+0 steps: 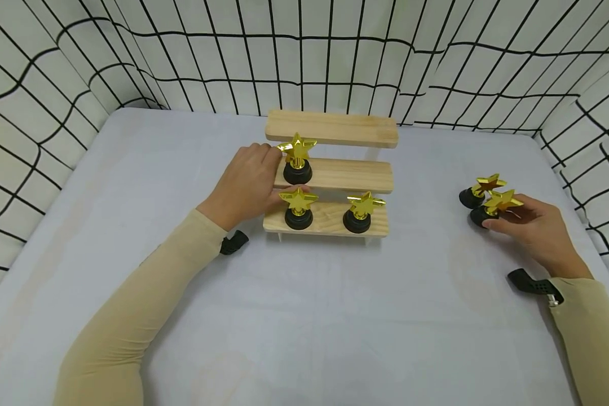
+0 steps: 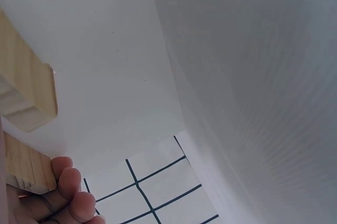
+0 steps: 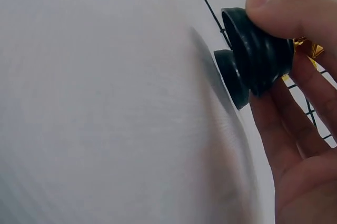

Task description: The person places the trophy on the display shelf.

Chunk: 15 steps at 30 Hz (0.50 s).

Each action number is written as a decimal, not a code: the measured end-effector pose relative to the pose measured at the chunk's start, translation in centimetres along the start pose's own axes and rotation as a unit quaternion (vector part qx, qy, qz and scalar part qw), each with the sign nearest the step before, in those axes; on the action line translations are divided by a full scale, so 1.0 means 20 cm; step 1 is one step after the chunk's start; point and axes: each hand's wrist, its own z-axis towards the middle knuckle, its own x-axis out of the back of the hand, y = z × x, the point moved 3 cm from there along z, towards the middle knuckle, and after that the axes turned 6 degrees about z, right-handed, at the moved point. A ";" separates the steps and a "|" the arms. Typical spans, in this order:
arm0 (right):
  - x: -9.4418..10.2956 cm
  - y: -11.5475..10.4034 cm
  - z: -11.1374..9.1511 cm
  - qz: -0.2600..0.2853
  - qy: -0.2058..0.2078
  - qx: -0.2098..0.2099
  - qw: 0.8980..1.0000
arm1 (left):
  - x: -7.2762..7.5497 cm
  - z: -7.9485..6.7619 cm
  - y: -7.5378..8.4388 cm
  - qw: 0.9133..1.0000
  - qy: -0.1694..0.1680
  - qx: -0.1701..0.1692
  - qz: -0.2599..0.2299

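Note:
My left hand (image 1: 246, 183) grips the left end of the middle board of a three-step wooden display stand (image 1: 355, 175). Its fingertips (image 2: 70, 184) curl past the board's end in the left wrist view. Close by that hand, a gold star trophy (image 1: 297, 160) with a round black base stands on the middle step. Two more trophies, a left one (image 1: 298, 208) and a right one (image 1: 359, 213), stand on the lowest step. Far to the right, my right hand (image 1: 543, 228) pinches a star trophy (image 3: 260, 50) by its base, thumb on one side. Right behind it is another trophy (image 1: 472, 196) on the table.
The stand's top board (image 1: 330, 128) bears nothing. A white cloth (image 1: 304, 316) covers the table. Black wire grid panels (image 1: 314, 62) border the back and both sides. A black wrist mount (image 1: 533, 282) sticks out from the right sleeve, another (image 1: 234, 242) from the left.

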 end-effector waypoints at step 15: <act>0.00 -0.10 -0.05 -0.013 0.002 0.002 1.000 | 0.00 -0.01 0.00 1.000 -0.026 0.005 0.003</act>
